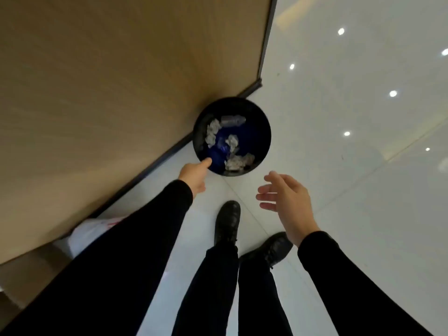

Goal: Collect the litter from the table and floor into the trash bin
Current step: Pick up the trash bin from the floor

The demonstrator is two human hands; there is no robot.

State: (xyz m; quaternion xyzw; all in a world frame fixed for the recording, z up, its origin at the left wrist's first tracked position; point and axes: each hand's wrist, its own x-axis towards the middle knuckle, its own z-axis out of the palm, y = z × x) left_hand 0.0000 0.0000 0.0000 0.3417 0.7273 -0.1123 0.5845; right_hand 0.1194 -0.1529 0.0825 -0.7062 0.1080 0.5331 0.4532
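A round black trash bin stands on the white floor against a wood-panelled wall. Inside it lie several crumpled paper balls, a clear plastic bottle and something blue. My left hand reaches down to the bin's near-left rim, its thumb pointing over the edge; its fingers are hidden. My right hand hovers to the right, in front of the bin, with fingers spread, relaxed and empty.
The wood-panelled wall with its dark baseboard runs along the left. A white plastic bag lies by the wall under my left sleeve. My black shoes stand just short of the bin. Glossy floor tiles stretch to the right.
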